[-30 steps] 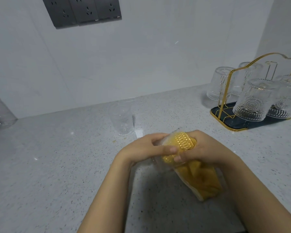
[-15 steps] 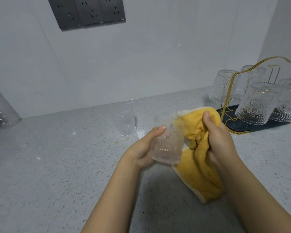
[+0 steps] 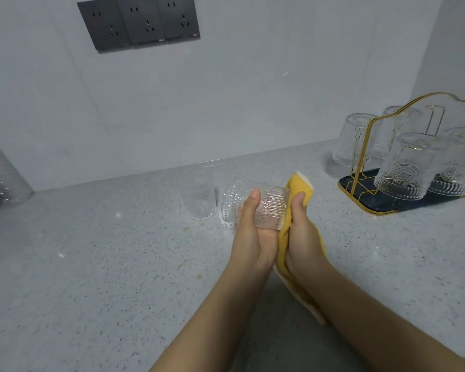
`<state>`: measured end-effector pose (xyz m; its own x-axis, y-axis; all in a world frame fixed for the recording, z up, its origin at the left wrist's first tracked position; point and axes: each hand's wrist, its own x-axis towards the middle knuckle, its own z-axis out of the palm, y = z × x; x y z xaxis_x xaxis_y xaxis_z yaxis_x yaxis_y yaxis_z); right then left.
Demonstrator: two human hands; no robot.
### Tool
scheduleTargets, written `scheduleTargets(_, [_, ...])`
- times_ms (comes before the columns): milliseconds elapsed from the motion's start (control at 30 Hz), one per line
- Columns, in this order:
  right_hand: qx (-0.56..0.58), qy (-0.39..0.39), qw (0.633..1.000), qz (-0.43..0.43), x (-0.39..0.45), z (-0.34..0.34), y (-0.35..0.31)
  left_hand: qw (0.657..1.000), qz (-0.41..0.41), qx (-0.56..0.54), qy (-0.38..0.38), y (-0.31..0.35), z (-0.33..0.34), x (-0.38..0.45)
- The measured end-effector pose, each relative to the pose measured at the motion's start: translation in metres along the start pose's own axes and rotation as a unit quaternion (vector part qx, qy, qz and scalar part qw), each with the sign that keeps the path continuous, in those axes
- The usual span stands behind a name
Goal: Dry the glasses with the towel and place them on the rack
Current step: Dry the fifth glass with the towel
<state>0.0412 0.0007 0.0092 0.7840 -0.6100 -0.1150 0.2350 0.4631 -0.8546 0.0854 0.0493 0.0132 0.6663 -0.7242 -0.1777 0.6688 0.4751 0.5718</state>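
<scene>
Glass [image 3: 255,206] lies on its side in the air above the counter [image 3: 91,264], with its open mouth to the left. The left hand [image 3: 249,232] holds it from below, thumb curled over the ribbed side. The right hand [image 3: 301,232] grips the yellow towel [image 3: 301,185] and presses it flat on the bottom of the glass. The rest of the towel hangs down between the two wrists.

A big stretch of bare counter lies to the left and in front of the hands. More bare counter lies between the hands and the rack [image 3: 360,157] on the right.

A second glass [image 3: 198,194] stands upright on the counter just behind and left of the held one, very near its mouth. On the rack, which has gold wire and a dark tray, four glasses [image 3: 406,167] sit upside down. One bare peg [image 3: 435,116] shows at the back. A clear bumpy thing [image 3: 0,173] sits at the far left edge; I cannot tell what it is.

The counter is grey with small dark specks and a few tiny brown crumbs. It meets a plain pale wall [image 3: 253,89] at the back. Three dark sockets [image 3: 140,21] are high up on the wall.
</scene>
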Motion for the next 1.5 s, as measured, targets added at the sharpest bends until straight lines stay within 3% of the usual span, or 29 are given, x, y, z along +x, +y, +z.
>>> scheduleTargets(67, [0.010,0.001,1.000,0.013,-0.001,-0.002,0.001,1.000,0.004,0.000,0.012,-0.002,0.000,0.002])
scheduleTargets(233, [-0.117,-0.017,0.992,-0.051,-0.009,0.003,0.012,1.000,0.010,0.008,0.011,0.005,-0.003,0.003])
scheduleTargets(367, [-0.044,0.047,0.998,-0.019,0.003,-0.003,-0.003,0.999,0.036,0.006,-0.013,-0.004,-0.001,0.002])
scheduleTargets(633, [-0.091,0.027,0.994,-0.049,-0.004,-0.002,0.006,0.997,0.077,0.006,-0.022,-0.002,-0.006,0.013])
scheduleTargets(767, [-0.009,0.060,0.998,-0.023,0.003,-0.010,-0.006,0.998,0.051,0.015,-0.030,-0.011,-0.009,0.014])
scheduleTargets(833, [0.033,0.038,0.999,-0.021,0.002,-0.011,-0.001,0.997,0.066,-0.002,-0.029,-0.011,-0.005,0.015])
scheduleTargets(1033, [-0.067,-0.018,0.992,-0.101,-0.008,-0.005,0.010,0.996,0.075,0.035,-0.018,-0.007,-0.011,0.016])
scheduleTargets(1167, [-0.080,0.052,0.990,-0.106,0.001,-0.014,-0.004,0.995,0.031,0.098,0.009,-0.007,-0.019,0.018])
scheduleTargets(1300, [-0.079,0.069,0.992,-0.068,0.011,-0.027,-0.006,0.960,0.049,0.275,0.005,0.011,-0.022,0.017])
scheduleTargets(1400, [-0.102,0.057,0.991,-0.060,0.011,-0.024,-0.005,0.897,0.047,0.439,-0.012,0.025,-0.029,0.014])
scheduleTargets(1500, [-0.121,0.047,0.987,-0.092,0.005,-0.020,-0.013,0.856,0.043,0.511,-0.064,0.030,-0.034,0.015])
